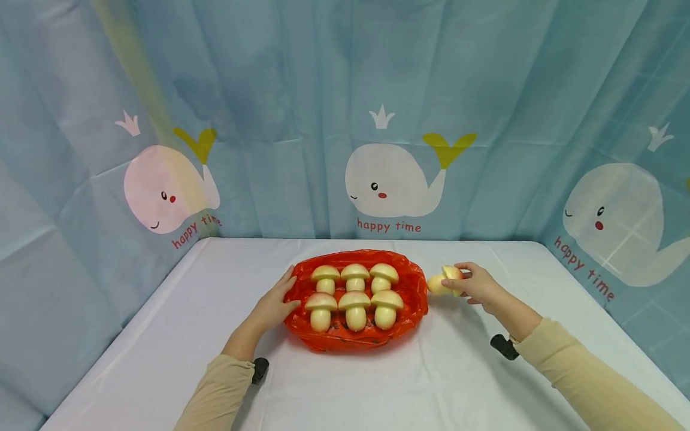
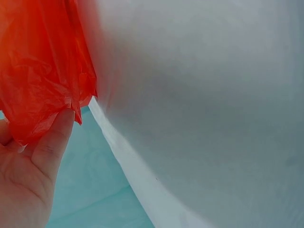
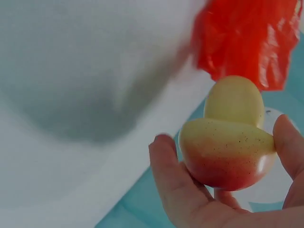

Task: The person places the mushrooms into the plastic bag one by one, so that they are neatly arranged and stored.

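Note:
A red plastic bag (image 1: pixel 345 343), its rim spread wide, holds two rows of toy mushrooms with pale stems and yellowish caps, one of them a front-row mushroom (image 1: pixel 321 311). At the bag's left side my left hand (image 1: pixel 275 305) touches it, fingers and thumb spread apart along the edge. The left wrist view shows the thumb (image 2: pixel 54 142) against the crinkled plastic. To the right of the bag, my right hand (image 1: pixel 477 284) pinches another toy mushroom (image 3: pixel 228 152) by its cap between thumb and fingers. Its rounded stem points toward the bag, and its cap is speckled and red on top.
A white cloth (image 1: pixel 366 389) covers the table under the bag. Behind and at both sides hangs a light blue curtain (image 1: pixel 280 191) printed with whales. Small black devices sit at the left wrist (image 1: pixel 260 370) and right wrist (image 1: pixel 505 347).

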Motion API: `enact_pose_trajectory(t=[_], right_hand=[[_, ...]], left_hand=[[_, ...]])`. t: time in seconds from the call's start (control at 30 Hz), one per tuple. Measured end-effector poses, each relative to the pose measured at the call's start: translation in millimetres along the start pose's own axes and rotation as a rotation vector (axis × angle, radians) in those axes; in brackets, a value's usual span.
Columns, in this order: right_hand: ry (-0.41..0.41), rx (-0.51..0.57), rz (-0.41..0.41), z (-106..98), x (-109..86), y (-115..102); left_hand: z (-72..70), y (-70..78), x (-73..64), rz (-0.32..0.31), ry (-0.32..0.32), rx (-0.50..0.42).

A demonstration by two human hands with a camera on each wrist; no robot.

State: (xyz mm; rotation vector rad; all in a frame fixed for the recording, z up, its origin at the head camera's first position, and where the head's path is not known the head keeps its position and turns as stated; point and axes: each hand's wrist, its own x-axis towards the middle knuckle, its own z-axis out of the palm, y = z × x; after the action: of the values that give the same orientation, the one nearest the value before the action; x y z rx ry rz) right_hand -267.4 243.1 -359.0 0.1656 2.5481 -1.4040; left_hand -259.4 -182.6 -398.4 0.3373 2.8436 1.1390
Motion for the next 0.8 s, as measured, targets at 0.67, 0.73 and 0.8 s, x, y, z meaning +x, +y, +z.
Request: enact_pose_trajectory(t=[0.67, 0.73, 0.8], right_hand=[[-0.077, 0.093, -0.228, 1, -0.6, -40], [-0.099, 0.048, -0.265, 4, 2.7, -43], [-0.122, -0.004, -0.305, 8, 6.2, -47]], left_hand=[[-0.6, -1.2, 1.0, 0.009, 0.001, 0.003], [-0.7, -0.9, 1.0, 0.011, 0.0, 0.005], [-0.8, -0.4, 0.9, 0.012, 0.0, 0.006]])
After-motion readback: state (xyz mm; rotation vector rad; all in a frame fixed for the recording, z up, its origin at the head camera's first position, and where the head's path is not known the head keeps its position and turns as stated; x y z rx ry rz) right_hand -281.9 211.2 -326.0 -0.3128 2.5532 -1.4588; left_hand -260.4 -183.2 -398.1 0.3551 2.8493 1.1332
